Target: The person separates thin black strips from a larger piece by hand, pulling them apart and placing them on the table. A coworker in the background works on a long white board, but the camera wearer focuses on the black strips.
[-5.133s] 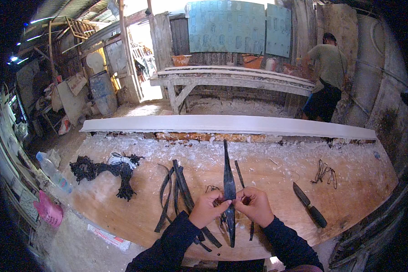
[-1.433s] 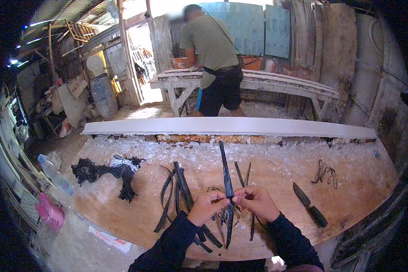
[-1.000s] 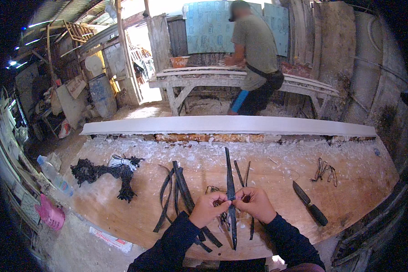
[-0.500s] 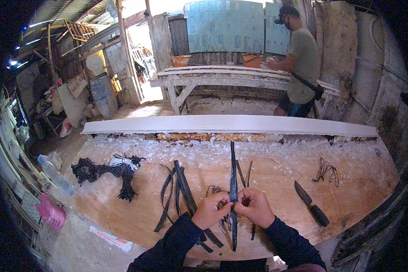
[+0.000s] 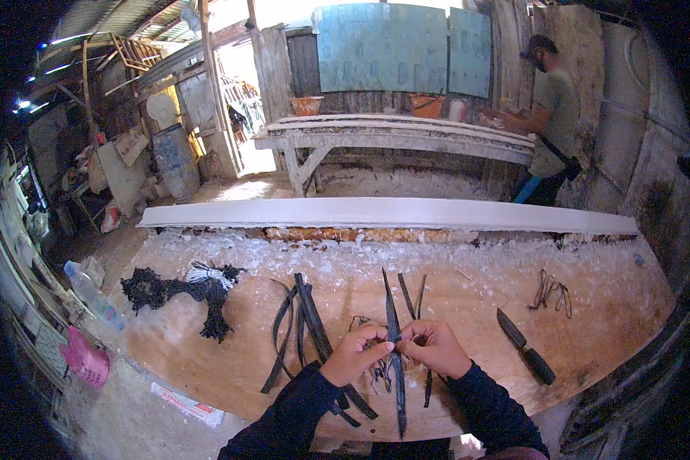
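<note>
A long, narrow black strip (image 5: 392,307) points away from me over the near middle of the wooden table (image 5: 222,368). My left hand (image 5: 355,355) pinches it mid-length between thumb and fingers. Pressed against the same spot from the other side, my right hand (image 5: 441,349) also grips it with closed fingers. The strip looks like rubber, but its material is not certain. Thin dark cords partly show behind my hands. More black strips (image 5: 308,318) lie left of my left hand, and two thin strips (image 5: 412,297) lie just beyond my right hand.
A black-handled knife (image 5: 525,345) lies to the right, below a small cord bundle (image 5: 550,293). Black cord bundles (image 5: 184,290) sit at left. A long white moulding (image 5: 391,212) spans the far edge. Across the room, a person (image 5: 556,115) stands by a bench (image 5: 399,142).
The strip has slid toward me between my hands, its far end now nearer and its body slightly tilted. The person at the back has moved right.
</note>
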`<action>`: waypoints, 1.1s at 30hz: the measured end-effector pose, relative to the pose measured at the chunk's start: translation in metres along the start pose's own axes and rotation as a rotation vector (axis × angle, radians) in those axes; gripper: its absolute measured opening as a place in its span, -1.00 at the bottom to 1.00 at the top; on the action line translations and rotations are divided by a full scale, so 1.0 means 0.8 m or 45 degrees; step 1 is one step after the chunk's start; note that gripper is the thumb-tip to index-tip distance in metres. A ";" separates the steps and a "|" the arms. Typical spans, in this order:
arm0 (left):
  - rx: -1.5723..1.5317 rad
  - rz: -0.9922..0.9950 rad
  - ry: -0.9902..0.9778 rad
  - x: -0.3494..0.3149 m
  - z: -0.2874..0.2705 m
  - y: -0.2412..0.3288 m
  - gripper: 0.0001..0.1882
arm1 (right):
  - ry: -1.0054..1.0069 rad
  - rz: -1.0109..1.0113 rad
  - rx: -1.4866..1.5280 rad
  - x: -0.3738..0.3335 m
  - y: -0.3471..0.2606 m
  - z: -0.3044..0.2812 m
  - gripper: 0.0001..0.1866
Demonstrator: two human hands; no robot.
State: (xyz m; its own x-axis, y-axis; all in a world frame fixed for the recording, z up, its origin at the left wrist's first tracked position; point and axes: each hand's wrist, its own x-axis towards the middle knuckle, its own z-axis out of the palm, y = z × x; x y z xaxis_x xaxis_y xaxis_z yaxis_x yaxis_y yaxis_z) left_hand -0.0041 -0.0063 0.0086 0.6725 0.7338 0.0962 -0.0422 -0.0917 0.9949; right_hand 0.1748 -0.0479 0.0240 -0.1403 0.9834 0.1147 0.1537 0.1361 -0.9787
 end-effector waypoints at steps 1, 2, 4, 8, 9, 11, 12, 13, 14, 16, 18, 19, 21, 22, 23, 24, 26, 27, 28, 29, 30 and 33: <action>0.021 -0.035 -0.006 0.000 -0.002 -0.001 -0.85 | -0.004 -0.036 0.024 0.000 0.001 0.000 -0.91; -0.068 0.014 0.004 0.000 -0.002 -0.002 -0.85 | 0.001 -0.032 0.023 0.000 0.003 -0.001 -0.90; -0.134 -0.004 0.057 -0.001 -0.003 0.000 -0.83 | 0.039 -0.027 -0.066 0.001 0.004 -0.004 -0.88; -0.893 -0.107 0.113 -0.006 -0.015 0.014 -0.92 | 0.142 0.036 -0.405 0.005 0.002 -0.022 -0.88; -1.024 -0.062 0.118 -0.007 -0.020 0.018 -0.92 | 0.150 0.056 -0.503 0.006 0.002 -0.027 -0.90; -1.320 0.185 0.045 -0.010 -0.035 0.023 -0.92 | 0.233 0.095 -0.550 0.010 0.002 -0.034 -0.88; -1.430 0.274 0.062 -0.011 -0.045 0.024 -0.90 | 0.269 0.174 -0.592 0.011 0.003 -0.038 -0.87; -1.541 0.364 0.079 -0.012 -0.056 0.025 -0.89 | 0.297 0.121 -0.643 0.011 0.003 -0.044 -0.83; -1.650 0.455 0.097 -0.013 -0.067 0.024 -0.87 | 0.320 0.131 -0.702 0.013 0.004 -0.051 -0.78; -1.734 0.610 0.112 -0.018 -0.087 0.022 -0.84 | 0.351 0.138 -0.757 0.014 0.005 -0.065 -0.75; -1.769 0.741 0.093 -0.022 -0.103 0.020 -0.82 | 0.369 0.180 -0.749 0.017 0.006 -0.077 -0.75; -1.763 0.793 0.067 -0.024 -0.110 0.020 -0.81 | 0.384 0.163 -0.727 0.017 0.007 -0.083 -0.75; -1.761 0.860 0.061 -0.026 -0.118 0.019 -0.80 | 0.411 0.234 -0.691 0.016 0.008 -0.093 -0.76; -1.765 0.874 0.082 -0.027 -0.120 0.020 -0.79 | 0.416 0.237 -0.674 0.016 0.009 -0.097 -0.76; -1.769 0.888 0.103 -0.027 -0.121 0.020 -0.78 | 0.417 0.252 -0.662 0.016 0.011 -0.100 -0.76; -1.740 0.877 0.100 -0.027 -0.120 0.020 -0.79 | 0.416 0.279 -0.653 0.016 0.012 -0.103 -0.76; -1.698 0.859 0.089 -0.026 -0.116 0.020 -0.79 | 0.364 0.263 -0.612 0.017 0.016 -0.103 -0.76; -1.681 0.814 0.085 -0.025 -0.113 0.019 -0.80 | 0.338 0.299 -0.604 0.018 0.019 -0.102 -0.75; -1.680 0.774 0.074 -0.024 -0.109 0.019 -0.81 | 0.282 0.269 -0.612 0.017 0.021 -0.101 -0.75; -1.692 0.733 0.039 -0.023 -0.105 0.018 -0.82 | 0.227 0.277 -0.630 0.017 0.023 -0.099 -0.75; -1.665 0.659 0.048 -0.022 -0.101 0.019 -0.82 | 0.173 0.285 -0.648 0.017 0.024 -0.098 -0.75; -1.528 0.426 0.033 -0.023 -0.087 0.022 -0.82 | -0.015 0.298 -0.670 0.014 0.026 -0.092 -0.73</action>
State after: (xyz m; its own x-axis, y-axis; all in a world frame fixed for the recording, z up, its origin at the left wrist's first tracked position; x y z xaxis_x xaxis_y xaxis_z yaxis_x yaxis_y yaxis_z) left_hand -0.0692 0.0254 0.0265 0.4845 0.8074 0.3367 -0.8654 0.3859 0.3197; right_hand 0.2486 -0.0251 0.0179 -0.0544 0.9936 -0.0994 0.6474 -0.0407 -0.7611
